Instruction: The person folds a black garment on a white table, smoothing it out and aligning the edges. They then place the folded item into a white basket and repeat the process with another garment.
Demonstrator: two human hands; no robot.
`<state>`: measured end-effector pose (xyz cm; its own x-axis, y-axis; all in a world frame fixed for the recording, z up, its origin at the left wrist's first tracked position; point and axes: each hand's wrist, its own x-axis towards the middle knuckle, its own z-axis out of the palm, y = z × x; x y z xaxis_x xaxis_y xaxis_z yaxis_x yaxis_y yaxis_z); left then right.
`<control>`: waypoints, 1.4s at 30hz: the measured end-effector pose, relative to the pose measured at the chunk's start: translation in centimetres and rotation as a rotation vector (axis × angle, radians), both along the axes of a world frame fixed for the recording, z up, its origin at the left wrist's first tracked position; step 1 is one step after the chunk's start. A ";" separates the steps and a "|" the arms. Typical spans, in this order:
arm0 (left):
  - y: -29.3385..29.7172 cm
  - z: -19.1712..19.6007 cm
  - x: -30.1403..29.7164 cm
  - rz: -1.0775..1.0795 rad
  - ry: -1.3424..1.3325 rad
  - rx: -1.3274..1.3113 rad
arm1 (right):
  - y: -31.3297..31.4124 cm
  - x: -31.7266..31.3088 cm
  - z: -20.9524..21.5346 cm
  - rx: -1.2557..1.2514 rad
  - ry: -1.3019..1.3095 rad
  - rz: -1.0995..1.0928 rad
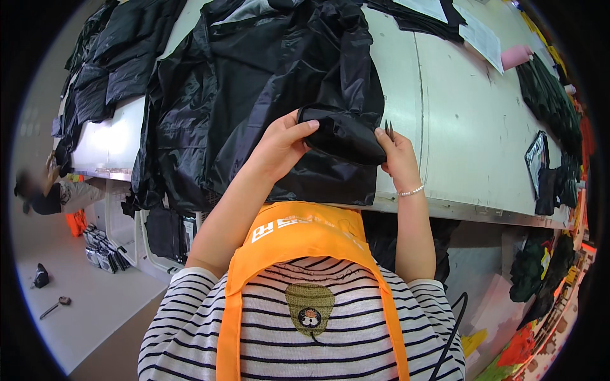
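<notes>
A shiny black jacket lies spread over the pale table in front of me. Its near part holds what looks like a sleeve end, raised and stretched between my two hands. My left hand pinches the left edge of this fabric, thumb on top. At the other edge, my right hand grips the cloth between thumb and fingers. Two dark pointed blades of thread snips stick up from the right hand; their grip is hidden in the palm. A beaded bracelet circles the right wrist.
More black garments are piled at the far left. Papers and a pink thread cone sit at the far right, near hanging dark clothes. Another person is at the left. A metal edge runs along the table front.
</notes>
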<state>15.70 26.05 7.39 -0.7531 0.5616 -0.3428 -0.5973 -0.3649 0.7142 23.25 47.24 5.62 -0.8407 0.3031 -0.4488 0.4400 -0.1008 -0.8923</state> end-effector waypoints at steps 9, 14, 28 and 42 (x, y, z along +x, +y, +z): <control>-0.2 -3.4 0.6 0.217 1.154 -0.979 | -0.3 2.6 1.6 0.371 0.359 0.256; -0.4 -3.0 0.3 -0.241 1.468 -1.021 | 11.5 5.6 -1.5 0.739 0.466 -0.786; 4.3 -5.6 -14.1 0.025 1.483 -1.309 | 5.6 -9.8 -12.3 0.225 0.215 -0.264; 11.9 -11.1 -26.2 -0.363 0.484 -0.750 | -0.4 -15.4 -8.6 -0.174 0.354 -0.050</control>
